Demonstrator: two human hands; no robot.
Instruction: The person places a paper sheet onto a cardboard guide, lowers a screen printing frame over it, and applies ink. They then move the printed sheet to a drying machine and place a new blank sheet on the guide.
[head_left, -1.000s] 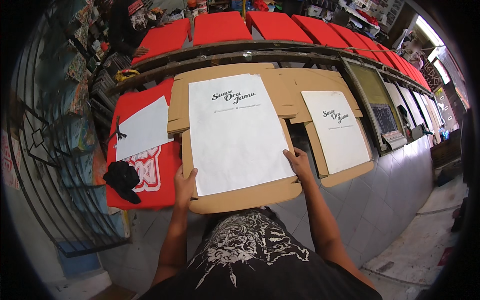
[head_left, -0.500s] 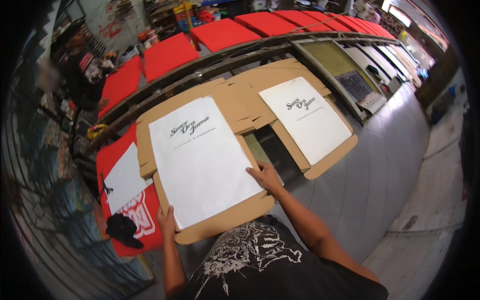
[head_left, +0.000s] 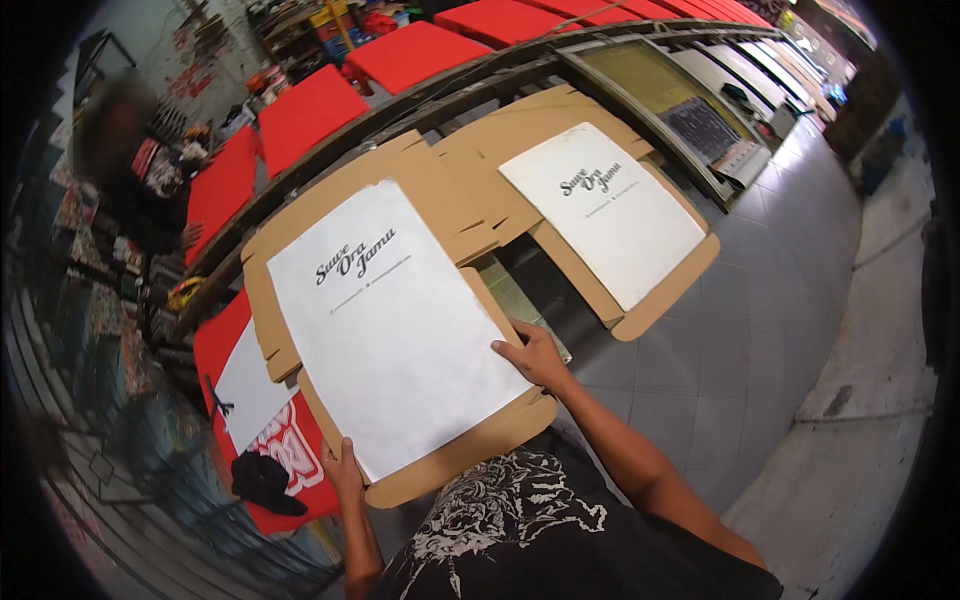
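A large white sheet with black lettering (head_left: pixel 400 340) lies on one flap of a flattened brown cardboard box (head_left: pixel 455 470). My left hand (head_left: pixel 346 472) is closed at its near left corner, thumb up along the edge. At the right edge, my right hand (head_left: pixel 537 357) pinches sheet and cardboard, its thumb on top and its other fingers mostly hidden beneath. On the neighbouring flap lies a smaller, thicker-looking white sheet with similar lettering (head_left: pixel 610 225), which neither hand touches.
Red cloth-covered panels (head_left: pixel 312 118) line the rail beyond the cardboard. A framed screen (head_left: pixel 665 110) rests at the far right. To the left lie a red printed cloth (head_left: pixel 318 492), a white sheet (head_left: pixel 245 385) and a bunched black cloth (head_left: pixel 265 484). Another person (head_left: pixel 125 165) stands far left.
The view has shifted slightly, so the far panels sit higher. The large sheet's near edge and my left hand appear a little lower. Both hands keep their hold.
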